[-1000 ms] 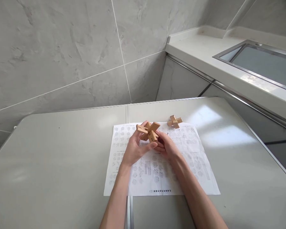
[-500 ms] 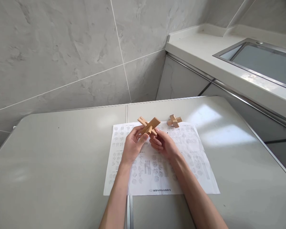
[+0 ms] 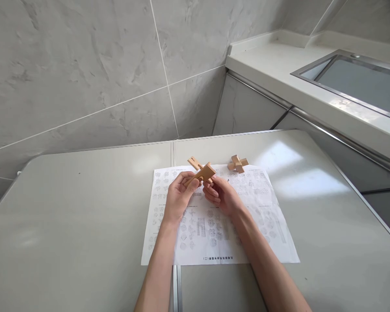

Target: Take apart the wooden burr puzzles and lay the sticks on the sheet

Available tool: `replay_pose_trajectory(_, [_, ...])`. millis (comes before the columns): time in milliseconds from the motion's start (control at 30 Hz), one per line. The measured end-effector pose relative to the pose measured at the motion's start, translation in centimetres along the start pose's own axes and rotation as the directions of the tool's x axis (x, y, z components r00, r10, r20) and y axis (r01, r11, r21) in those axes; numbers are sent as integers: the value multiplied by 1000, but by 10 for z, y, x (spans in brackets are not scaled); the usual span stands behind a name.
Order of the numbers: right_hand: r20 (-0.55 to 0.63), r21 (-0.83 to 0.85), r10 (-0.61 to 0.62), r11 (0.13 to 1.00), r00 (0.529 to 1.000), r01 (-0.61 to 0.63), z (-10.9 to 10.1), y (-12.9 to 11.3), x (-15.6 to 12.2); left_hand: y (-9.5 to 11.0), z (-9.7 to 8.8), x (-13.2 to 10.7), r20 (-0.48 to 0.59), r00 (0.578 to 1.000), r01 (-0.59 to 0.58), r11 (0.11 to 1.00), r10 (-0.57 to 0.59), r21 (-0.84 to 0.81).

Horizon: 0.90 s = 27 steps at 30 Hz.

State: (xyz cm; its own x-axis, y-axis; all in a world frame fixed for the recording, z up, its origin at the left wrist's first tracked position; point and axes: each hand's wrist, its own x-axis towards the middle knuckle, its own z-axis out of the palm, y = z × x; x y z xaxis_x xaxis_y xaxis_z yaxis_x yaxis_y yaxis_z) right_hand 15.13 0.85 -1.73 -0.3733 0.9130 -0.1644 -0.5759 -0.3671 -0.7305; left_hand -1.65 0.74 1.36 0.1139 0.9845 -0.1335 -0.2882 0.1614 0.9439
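Note:
Both my hands hold a small wooden puzzle [image 3: 201,171] of crossed notched bars above a printed instruction sheet [image 3: 214,234]. My left hand [image 3: 177,197] pinches its lower left end between thumb and fingers. My right hand [image 3: 222,196] grips the right side with curled fingers. One bar sticks up and back to the left. A second, smaller wooden cross puzzle [image 3: 237,164] rests on the sheet's far edge, just right of my hands.
The sheet lies on a grey table [image 3: 68,216] with a seam down its middle. A tiled wall [image 3: 84,65] stands behind. At the right runs a white counter [image 3: 279,65] with a steel sink [image 3: 360,82], past a gap beside the table.
The puzzle has been turned between my hands: the numbered bar ends no longer face me, and the piece now shows as a flatter cross. My hands stayed over the sheet.

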Motion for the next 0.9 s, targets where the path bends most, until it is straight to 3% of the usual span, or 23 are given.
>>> replay_pose_trajectory(367, [-67,-12,-45,999,997,45,5,-4,0,1,0,1,-76,996,-37,999,34,-34])
replay_pose_trajectory(500, [-103,-14,-85,996,991,84,1,-3,2,2,-6,4,-207,974,-94,995,88,-19])
replay_pose_trajectory(633, [-141,-47,-97,995,985,91,-2,-2,2,4,-16,4,-396,903,-103,979,167,178])
replay_pose_trajectory(733, [-165,-67,-85,995,983,75,-1,-3,2,6,-25,3,-412,878,-63,913,243,404])
replay_pose_trajectory(900, [-173,-66,-79,995,982,69,2,-5,1,5,-42,4,-393,838,19,699,379,714])
